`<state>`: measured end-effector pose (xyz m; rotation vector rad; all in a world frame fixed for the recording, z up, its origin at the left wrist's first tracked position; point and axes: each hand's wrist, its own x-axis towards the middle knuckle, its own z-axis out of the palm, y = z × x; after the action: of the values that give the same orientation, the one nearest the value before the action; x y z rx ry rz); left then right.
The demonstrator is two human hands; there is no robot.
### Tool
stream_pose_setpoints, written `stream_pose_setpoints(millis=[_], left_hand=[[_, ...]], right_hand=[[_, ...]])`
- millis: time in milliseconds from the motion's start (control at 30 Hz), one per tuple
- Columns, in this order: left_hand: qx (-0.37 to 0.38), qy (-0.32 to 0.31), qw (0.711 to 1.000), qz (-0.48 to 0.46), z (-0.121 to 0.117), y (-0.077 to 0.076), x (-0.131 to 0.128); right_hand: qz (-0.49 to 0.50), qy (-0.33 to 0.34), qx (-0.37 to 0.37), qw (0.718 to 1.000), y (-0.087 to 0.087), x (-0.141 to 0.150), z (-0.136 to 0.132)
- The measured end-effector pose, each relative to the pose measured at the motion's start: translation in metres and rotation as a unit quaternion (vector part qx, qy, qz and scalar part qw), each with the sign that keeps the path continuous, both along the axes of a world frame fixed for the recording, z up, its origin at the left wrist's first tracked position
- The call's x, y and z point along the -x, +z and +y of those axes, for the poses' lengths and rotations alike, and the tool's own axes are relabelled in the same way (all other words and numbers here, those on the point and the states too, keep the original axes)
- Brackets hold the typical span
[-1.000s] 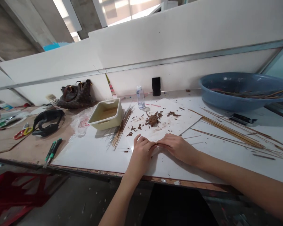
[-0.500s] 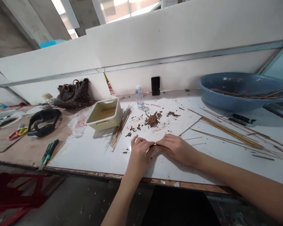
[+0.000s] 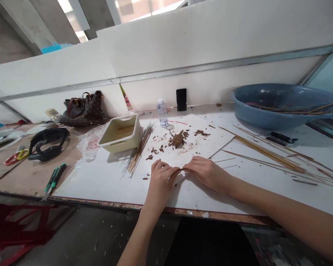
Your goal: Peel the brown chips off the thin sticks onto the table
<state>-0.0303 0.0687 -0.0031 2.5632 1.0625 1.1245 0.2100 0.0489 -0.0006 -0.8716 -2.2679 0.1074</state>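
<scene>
My left hand (image 3: 161,181) and my right hand (image 3: 207,171) meet near the table's front edge, fingertips pinched. A short, thin brown stick-like piece (image 3: 182,169) spans the small gap between them, held at both ends; most of it is hidden by the fingers. Just beyond lies a rough brown clay-like lump (image 3: 178,140) with crumbs and small rolled bits around it, on a white board (image 3: 194,155). Left of the lump, a bundle of thin sticks (image 3: 140,149) leans along a cream basin (image 3: 119,147) with brownish liquid in it.
A clear bottle (image 3: 162,113) and a dark phone (image 3: 181,99) stand at the back. To the right are a large blue basin (image 3: 269,120) with sticks inside and loose yellowish sticks (image 3: 269,153). Green-handled pliers (image 3: 54,179), scissors (image 3: 16,157) and a handbag (image 3: 81,112) lie left.
My fingertips have drawn slightly apart, so the thin brown piece now shows between them. The whole view has shifted slightly; the other things stay in place.
</scene>
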Motion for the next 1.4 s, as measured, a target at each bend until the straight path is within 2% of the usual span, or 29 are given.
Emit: stream_pose_setpoints(millis=[200, 500, 633, 867, 1033, 1200, 1400], left_hand=[[-0.014, 0.031, 0.999, 0.023, -0.001, -0.003, 0.001], [-0.003, 0.011, 1.000, 0.026, -0.001, -0.002, 0.000], [0.005, 0.014, 1.000, 0.022, -0.004, 0.001, -0.002], [-0.001, 0.040, 0.999, 0.035, -0.008, 0.005, -0.003], [-0.004, 0.042, 0.999, 0.033, -0.009, 0.004, -0.004], [-0.017, 0.053, 0.998, 0.039, -0.010, 0.002, -0.005], [-0.010, 0.039, 0.998, 0.056, -0.010, 0.001, -0.006]], right_hand=[[-0.004, -0.008, -0.008, 1.000, -0.004, 0.000, 0.002], [0.031, 0.000, 0.015, 0.999, -0.013, 0.004, -0.001], [0.040, 0.001, 0.020, 0.999, -0.011, 0.006, -0.003], [-0.001, 0.002, 0.006, 1.000, -0.005, 0.004, -0.004], [0.005, -0.010, -0.007, 1.000, -0.005, 0.006, -0.004], [0.038, 0.007, 0.001, 0.999, -0.003, 0.007, -0.006], [0.012, 0.009, 0.006, 1.000, -0.002, 0.004, -0.008]])
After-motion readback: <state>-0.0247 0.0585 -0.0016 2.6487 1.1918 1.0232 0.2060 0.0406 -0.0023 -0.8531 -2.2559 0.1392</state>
